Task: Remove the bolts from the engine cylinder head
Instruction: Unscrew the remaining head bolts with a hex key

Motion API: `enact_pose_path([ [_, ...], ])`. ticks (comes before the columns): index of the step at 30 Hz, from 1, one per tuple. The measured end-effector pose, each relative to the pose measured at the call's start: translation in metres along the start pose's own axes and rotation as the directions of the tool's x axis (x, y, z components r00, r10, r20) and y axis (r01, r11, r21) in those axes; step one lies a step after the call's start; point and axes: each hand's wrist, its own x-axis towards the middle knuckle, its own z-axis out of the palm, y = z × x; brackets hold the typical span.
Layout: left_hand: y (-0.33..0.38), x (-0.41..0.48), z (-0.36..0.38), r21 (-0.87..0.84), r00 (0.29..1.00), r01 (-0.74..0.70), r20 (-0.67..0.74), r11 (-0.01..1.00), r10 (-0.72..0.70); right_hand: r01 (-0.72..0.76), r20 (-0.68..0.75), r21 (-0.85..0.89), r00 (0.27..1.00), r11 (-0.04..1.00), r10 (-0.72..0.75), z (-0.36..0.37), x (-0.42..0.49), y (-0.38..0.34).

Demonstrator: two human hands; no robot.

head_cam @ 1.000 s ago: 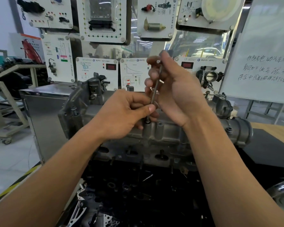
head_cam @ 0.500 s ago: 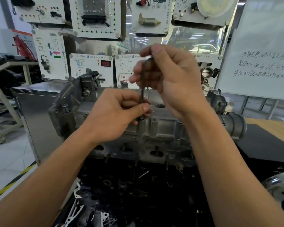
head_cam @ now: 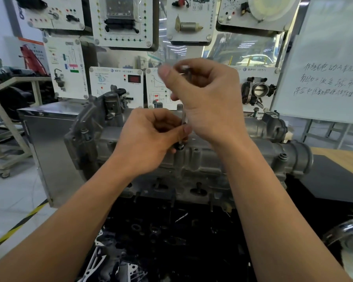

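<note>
The grey metal cylinder head [head_cam: 204, 161] stands on the bench in front of me. A thin metal rod [head_cam: 184, 119] rises upright from a bolt hole on its top edge. My left hand [head_cam: 151, 139] pinches the rod's lower end just above a dark bolt head [head_cam: 180, 147]. My right hand [head_cam: 208, 98] holds the rod's upper end between thumb and curled fingers; that part is blurred and mostly hidden by the hand.
Training panels [head_cam: 118, 84] with gauges and a throttle body [head_cam: 257, 92] stand behind the head. A whiteboard [head_cam: 324, 68] leans at the right. Loose dark parts [head_cam: 155, 231] lie on the black tray below. A steel cabinet [head_cam: 49, 139] stands at the left.
My right hand has turned on the rod's top, its fingers shifting and blurring. My left hand keeps its pinch at the rod's base. The view has shifted slightly.
</note>
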Motion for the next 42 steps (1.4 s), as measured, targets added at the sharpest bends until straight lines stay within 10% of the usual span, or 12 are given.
enact_pose_path([
  [10, -0.006, 0.0, 0.004, 0.076, 0.992, -0.018, -0.123, 0.997, 0.028, 0.018, 0.064, -0.1, 0.998, 0.995, -0.012, -0.023, -0.001, 0.021],
  [20, 0.009, 0.002, -0.01, 0.078, 0.991, -0.104, 0.098, 0.992, 0.096, 0.106, 0.3, -0.155, 0.952, 0.982, -0.055, -0.029, -0.001, 0.015],
  [29, 0.014, 0.007, 0.0, 0.189, 0.981, -0.162, -0.074, 0.969, 0.178, 0.116, 0.118, -0.067, 0.987, 0.991, -0.108, -0.024, -0.001, 0.016],
  [37, 0.014, 0.004, -0.011, 0.17, 0.978, -0.092, 0.202, 0.981, 0.057, 0.14, 0.278, -0.144, 0.956, 0.98, -0.096, -0.029, 0.0, 0.015],
  [42, 0.013, 0.003, -0.007, 0.122, 0.996, -0.041, 0.078, 0.992, 0.032, 0.108, 0.305, -0.14, 0.951, 0.984, -0.061, -0.031, 0.002, 0.018],
])
